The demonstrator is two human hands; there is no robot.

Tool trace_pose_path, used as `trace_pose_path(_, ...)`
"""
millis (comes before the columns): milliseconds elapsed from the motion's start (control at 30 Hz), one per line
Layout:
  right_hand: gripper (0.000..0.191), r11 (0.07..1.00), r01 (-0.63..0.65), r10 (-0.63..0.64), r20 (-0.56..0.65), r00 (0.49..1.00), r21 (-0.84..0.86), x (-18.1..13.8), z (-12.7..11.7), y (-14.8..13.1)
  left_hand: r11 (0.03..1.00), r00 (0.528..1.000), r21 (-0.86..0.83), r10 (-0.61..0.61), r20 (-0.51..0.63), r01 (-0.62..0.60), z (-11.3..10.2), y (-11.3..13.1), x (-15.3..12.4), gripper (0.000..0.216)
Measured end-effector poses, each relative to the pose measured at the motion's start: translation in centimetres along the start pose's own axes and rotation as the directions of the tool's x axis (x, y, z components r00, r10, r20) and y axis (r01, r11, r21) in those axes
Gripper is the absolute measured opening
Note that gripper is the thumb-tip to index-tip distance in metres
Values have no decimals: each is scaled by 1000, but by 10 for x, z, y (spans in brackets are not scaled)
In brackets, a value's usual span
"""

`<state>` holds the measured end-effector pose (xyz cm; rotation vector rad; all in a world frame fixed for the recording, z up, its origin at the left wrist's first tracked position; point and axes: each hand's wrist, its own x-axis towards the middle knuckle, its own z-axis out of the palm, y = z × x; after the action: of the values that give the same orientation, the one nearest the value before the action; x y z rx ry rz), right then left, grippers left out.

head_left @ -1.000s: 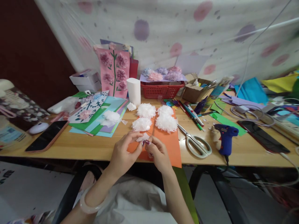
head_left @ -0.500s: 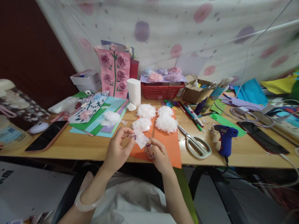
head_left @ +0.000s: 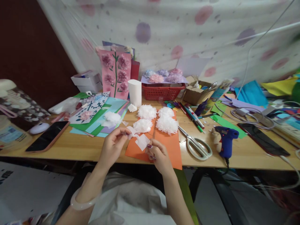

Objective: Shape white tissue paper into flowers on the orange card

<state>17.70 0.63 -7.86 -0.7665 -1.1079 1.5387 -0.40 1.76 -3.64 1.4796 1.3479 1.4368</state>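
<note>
My left hand (head_left: 112, 147) pinches one end of a thin white tissue piece (head_left: 138, 139) above the table's front edge. My right hand (head_left: 157, 154) pinches the other end of that tissue, lower and to the right. The tissue is stretched between them over an orange paper sheet (head_left: 168, 147). Several fluffy white tissue flowers (head_left: 154, 120) lie on the orange sheet just beyond my hands. A bangle sits on my left wrist.
Scissors (head_left: 195, 144) and a blue glue gun (head_left: 225, 140) lie right of the orange sheet. A black phone (head_left: 47, 136) and coloured card sheets (head_left: 100, 117) are at the left. Behind stand a white cup (head_left: 135, 92), a red basket (head_left: 164, 90), a cardboard box (head_left: 194, 93), markers and cables.
My hands have drawn apart, the left going left and up. The small folded tissue held between them has opened out into a longer piece.
</note>
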Motion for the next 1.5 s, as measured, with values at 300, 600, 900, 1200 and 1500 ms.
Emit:
trace_pose_path(300, 20, 1000, -18, 18, -15, 1000, -13, 0, 0, 1, 957, 972, 205, 224, -65, -206, 2, 6, -6, 18)
trace_pose_path(600, 21, 1000, -9, 9, -1, 1000, 27, 0, -2, 1, 944, 922, 167, 221, 317, -283, 19, 8, -25, 34)
trace_pose_path(900, 21, 1000, 6, -6, -3, 1000, 29, 0, 0, 0, 957, 975, 186, 220, 45, -224, 16, 12, -17, 20)
trace_pose_path(1200, 17, 986, -53, 57, -23, 998, 156, 0, 4, -12, 959, 931, 107, 223, 288, -263, 25, 9, -27, 31)
trace_pose_path(1500, 19, 975, -47, 54, -28, 998, 219, 0, 6, -16, 958, 930, 76, 245, 274, -275, 22, 9, -25, 25)
